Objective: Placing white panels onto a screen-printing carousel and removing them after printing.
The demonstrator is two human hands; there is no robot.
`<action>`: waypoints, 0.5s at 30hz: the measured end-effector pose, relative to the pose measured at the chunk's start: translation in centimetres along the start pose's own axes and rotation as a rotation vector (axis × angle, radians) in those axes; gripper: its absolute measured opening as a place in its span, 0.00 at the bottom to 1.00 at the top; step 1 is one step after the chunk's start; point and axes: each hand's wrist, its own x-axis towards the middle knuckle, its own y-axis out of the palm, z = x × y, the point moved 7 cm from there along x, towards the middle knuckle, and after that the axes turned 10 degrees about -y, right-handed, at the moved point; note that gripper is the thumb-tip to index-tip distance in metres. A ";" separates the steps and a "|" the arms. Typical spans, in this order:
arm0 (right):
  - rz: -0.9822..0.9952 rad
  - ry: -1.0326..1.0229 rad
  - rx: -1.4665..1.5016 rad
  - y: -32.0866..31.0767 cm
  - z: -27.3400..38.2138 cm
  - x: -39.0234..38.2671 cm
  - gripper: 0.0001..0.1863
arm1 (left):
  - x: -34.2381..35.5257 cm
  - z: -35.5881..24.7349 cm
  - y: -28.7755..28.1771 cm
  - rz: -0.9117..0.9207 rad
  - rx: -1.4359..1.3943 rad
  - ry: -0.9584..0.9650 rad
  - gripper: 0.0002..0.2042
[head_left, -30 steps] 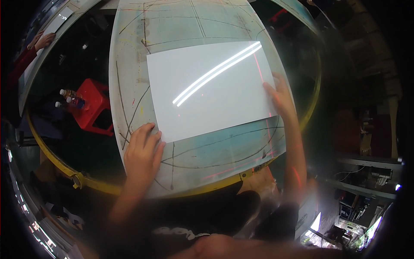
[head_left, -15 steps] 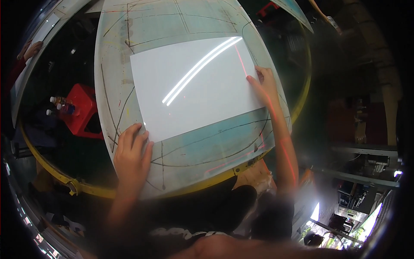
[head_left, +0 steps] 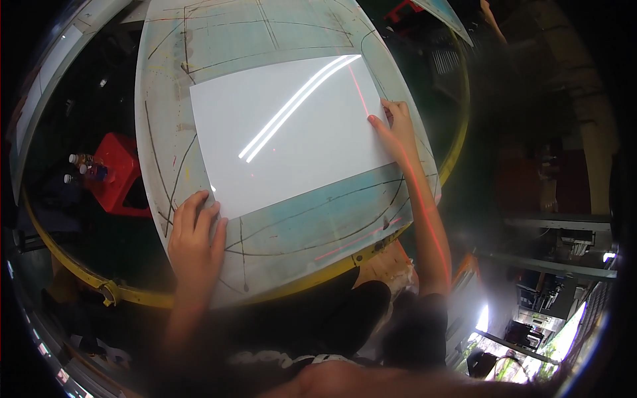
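A glossy white rectangular sheet (head_left: 302,159) lies on a worn pale blue-grey board (head_left: 318,212) covered in dark drawn lines. Two bright lamp reflections cross the sheet, and a thin red light line (head_left: 359,91) falls near its right edge and runs on over my right forearm. At the sheet's right edge, my right hand (head_left: 398,136) pinches it, thumb on top and fingers at the rim. My left hand (head_left: 197,239) rests open at the near left corner, its fingers apart and touching the sheet's edge.
A yellow curved rail (head_left: 292,286) passes round beneath the board. On the left, a red plastic stool (head_left: 119,176) carries several bottles (head_left: 93,167). Another panel (head_left: 50,69) stands at the far left, and part of a person's arm (head_left: 490,16) shows at the far right.
The whole view has shifted slightly, so board, sheet and hands sit a little further left. Both hands keep their places on the sheet. The far-left person's hand is less visible.
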 end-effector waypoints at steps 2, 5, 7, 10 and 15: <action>-0.015 -0.008 0.018 -0.1 0.0 0.0 0.25 | 0.0 0.0 0.1 0.012 -0.006 -0.007 0.10; -0.011 -0.008 -0.004 -0.1 0.4 -0.1 0.25 | -0.1 0.0 0.0 0.005 0.005 -0.006 0.10; -0.011 -0.007 0.001 -0.1 0.5 -0.1 0.25 | -0.1 -0.1 -0.1 0.003 0.005 -0.007 0.10; -0.008 -0.002 0.003 -0.2 0.4 -0.2 0.25 | -0.1 -0.3 -0.1 -0.008 0.006 0.012 0.09; -0.003 0.004 -0.009 -0.1 0.5 -0.2 0.25 | -0.1 -0.2 0.0 0.012 -0.014 -0.013 0.10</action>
